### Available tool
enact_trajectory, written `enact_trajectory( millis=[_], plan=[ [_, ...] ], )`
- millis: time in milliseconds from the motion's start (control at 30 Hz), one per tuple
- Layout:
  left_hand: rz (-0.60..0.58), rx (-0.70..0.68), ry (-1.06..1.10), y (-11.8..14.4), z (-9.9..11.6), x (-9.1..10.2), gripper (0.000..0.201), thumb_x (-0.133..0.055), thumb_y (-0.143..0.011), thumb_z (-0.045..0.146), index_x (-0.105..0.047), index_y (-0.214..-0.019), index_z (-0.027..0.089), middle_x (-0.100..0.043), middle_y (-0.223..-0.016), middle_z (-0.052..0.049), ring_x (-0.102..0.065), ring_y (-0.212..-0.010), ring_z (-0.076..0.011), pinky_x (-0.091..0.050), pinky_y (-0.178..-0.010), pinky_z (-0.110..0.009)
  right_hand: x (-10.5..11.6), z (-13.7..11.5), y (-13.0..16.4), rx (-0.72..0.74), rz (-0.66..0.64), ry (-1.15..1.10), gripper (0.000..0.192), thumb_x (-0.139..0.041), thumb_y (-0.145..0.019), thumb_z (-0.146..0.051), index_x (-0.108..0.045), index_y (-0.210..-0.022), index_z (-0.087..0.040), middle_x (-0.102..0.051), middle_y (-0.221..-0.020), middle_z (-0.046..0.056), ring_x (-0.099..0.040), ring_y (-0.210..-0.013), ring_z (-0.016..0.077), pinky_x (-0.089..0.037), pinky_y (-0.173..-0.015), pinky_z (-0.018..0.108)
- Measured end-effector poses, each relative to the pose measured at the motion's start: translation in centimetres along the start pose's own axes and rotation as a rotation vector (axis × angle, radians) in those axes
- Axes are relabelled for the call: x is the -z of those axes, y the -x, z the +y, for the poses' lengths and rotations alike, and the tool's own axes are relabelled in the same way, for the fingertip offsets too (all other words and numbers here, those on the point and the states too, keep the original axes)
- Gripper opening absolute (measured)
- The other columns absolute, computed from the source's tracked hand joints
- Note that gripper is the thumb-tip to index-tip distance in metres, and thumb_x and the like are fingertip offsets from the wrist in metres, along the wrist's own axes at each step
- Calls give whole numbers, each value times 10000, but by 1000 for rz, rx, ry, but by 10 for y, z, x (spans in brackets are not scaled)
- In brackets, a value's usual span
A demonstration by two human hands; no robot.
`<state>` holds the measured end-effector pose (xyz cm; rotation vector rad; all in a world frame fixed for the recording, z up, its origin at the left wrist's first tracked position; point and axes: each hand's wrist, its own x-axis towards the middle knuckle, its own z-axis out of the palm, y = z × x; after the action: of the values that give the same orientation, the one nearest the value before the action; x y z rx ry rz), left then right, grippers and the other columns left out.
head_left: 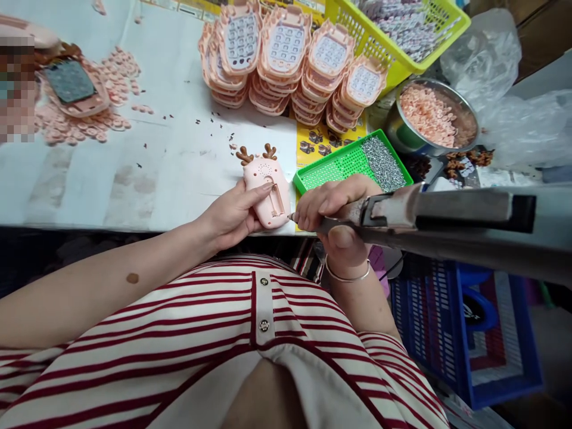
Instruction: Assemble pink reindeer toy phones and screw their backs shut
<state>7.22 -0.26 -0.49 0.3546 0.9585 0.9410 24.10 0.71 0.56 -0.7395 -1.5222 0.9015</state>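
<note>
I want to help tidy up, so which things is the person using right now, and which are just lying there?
In use:
left hand holding the pink deer toy
right hand holding the electric screwdriver
green tray of screws

Lying about:
stacks of pink shells
yellow basket
metal bowl
loose pink buttons
blue crate

White worktable (170, 161), loaded

Beyond hands: pink shell stacks (286, 59), green screw tray (353, 164), steel bowl (431, 116), yellow basket (402, 30); far left, loose pink buttons (80, 128).

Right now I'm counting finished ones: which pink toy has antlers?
The toy in the left hand, back side up; the stacked ones lack antlers.
</note>
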Motion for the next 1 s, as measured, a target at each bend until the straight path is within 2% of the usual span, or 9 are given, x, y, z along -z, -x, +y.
enact_trajectory(
  millis=[100,167,233,300,400,533,633,833,1000],
  plan=[
    [9,5,3,-1,0,0,391,-678,-903,176,-593,-1281,226,-734,-1167,-100,-727,-999,-251,-651,-844,-457,-2,-13,-3,149,-107,-158,273,-686,-819,-560,-587,-830,-305,-529,-499,-104,-505,-348,119,-453,-340,278],
    [16,6,17,-1,-1,1,378,-672,-910,173,-601,-1278,226,-730,-1186,-103,-725,-1001,-247,-650,-847,-466,0,-28,-8,187,-101,-189,227,-669,-849,-527,-617,-857,-306,-532,-499,-97,-511,-343,119,-456,-333,268],
    [27,10,37,-2,-1,2,403,-681,-909,174,-597,-1297,243,-726,-1209,-101,-724,-1024,-252,-639,-877,-498,8,-41,-14,201,7,-141,275,-661,-847,-584,-595,-818,-318,-484,-460,-98,-485,-324,127,-445,-323,268],
    [40,18,53,-2,-1,3,435,-691,-905,170,-589,-1317,262,-722,-1227,-96,-723,-1045,-256,-624,-913,-525,23,-46,-17,225,174,-44,331,-667,-823,-638,-562,-779,-327,-429,-441,-96,-447,-319,131,-435,-336,279],
    [55,28,59,-1,-1,3,434,-674,-915,156,-586,-1323,273,-716,-1250,-90,-723,-1054,-248,-617,-931,-533,48,-35,-14,255,360,64,320,-656,-829,-625,-567,-783,-321,-413,-469,-82,-421,-343,124,-420,-373,292],
    [52,15,29,1,-1,2,418,-660,-923,151,-590,-1317,270,-719,-1237,-84,-722,-1045,-239,-640,-888,-491,68,-9,-6,222,461,161,314,-638,-842,-634,-576,-844,-326,-361,-470,-91,-382,-344,117,-403,-394,299],
    [47,8,7,2,-1,2,405,-652,-927,151,-593,-1312,261,-721,-1227,-84,-722,-1041,-236,-658,-839,-441,67,0,-5,232,467,172,348,-635,-842,-659,-568,-833,-318,-348,-479,-96,-363,-334,105,-378,-387,289],
    [66,30,14,2,-1,3,482,-694,-906,176,-571,-1359,285,-719,-1249,-90,-721,-1080,-260,-652,-869,-467,64,10,-9,221,402,158,330,-649,-849,-646,-603,-857,-320,-416,-522,-86,-367,-335,117,-347,-369,302],
    [70,24,22,2,-2,3,502,-706,-899,177,-566,-1366,296,-727,-1229,-79,-725,-1070,-255,-659,-847,-442,69,20,-4,165,385,222,404,-609,-841,-724,-600,-940,-333,-426,-576,-70,-445,-397,144,-426,-439,337]
  ],
)
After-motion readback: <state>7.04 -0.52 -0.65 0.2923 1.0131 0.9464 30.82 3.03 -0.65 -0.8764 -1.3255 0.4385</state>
